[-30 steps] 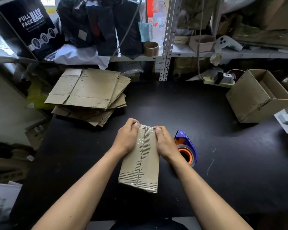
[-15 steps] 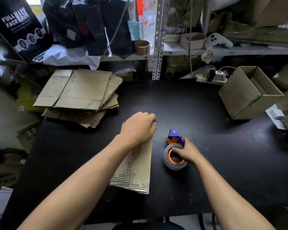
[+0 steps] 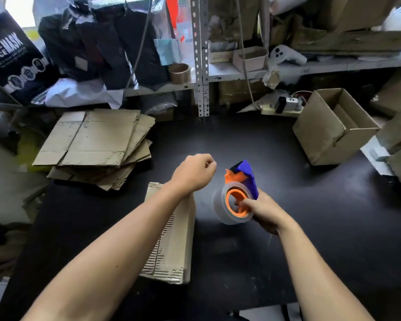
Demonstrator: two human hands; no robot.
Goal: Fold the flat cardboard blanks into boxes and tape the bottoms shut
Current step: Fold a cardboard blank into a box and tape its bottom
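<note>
Our right hand (image 3: 263,213) is wrapping its grip round the tape dispenser (image 3: 237,198), ready for taping; our left hand (image 3: 193,173), curled, seemingly empty, is hovering over the box (image 3: 174,249) lying at six o'clock on the tabletop (image 3: 310,216).

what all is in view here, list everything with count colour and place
folded box: one, brown, table centre, under the left forearm
tape dispenser: one, orange and blue with a clear roll, held above the table
flat blanks: a stack, brown, table's far left
open box: one, brown, table's far right
table: one, black
tape core: one, brown, on the shelf
mask box: one, black, upper left
left hand: fingers curled, over the folded box's far end
right hand: grips the tape dispenser
</note>
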